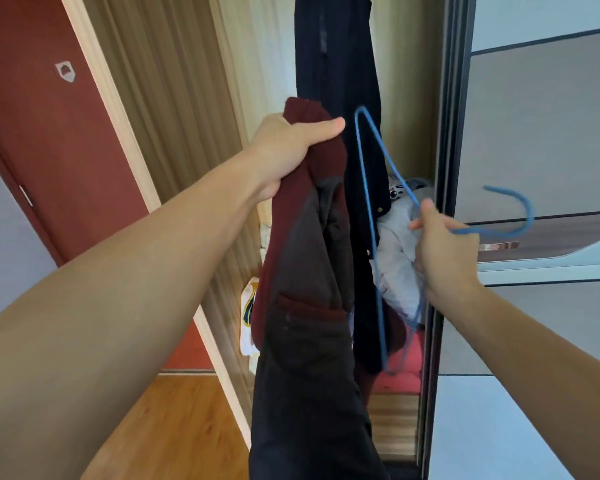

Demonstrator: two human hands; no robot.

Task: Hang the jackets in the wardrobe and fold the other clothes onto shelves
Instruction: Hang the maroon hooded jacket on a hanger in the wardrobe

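Note:
My left hand [288, 150] grips the collar end of a maroon jacket [302, 306] with a dark lining, which hangs straight down in front of the open wardrobe. My right hand [444, 251] holds a blue wire hanger [368, 209] by its neck, turned on its side, hook [520, 216] pointing right. The hanger is beside the jacket, not inside it. A dark navy garment [340, 81] hangs inside the wardrobe behind both.
The wardrobe's sliding door [534, 133] stands at the right, its dark frame [444, 168] close to my right hand. Grey and white clothes [399, 251] are piled inside, with something red [402, 362] below. A red-brown door [42, 133] is at the left, wooden floor [174, 427] below.

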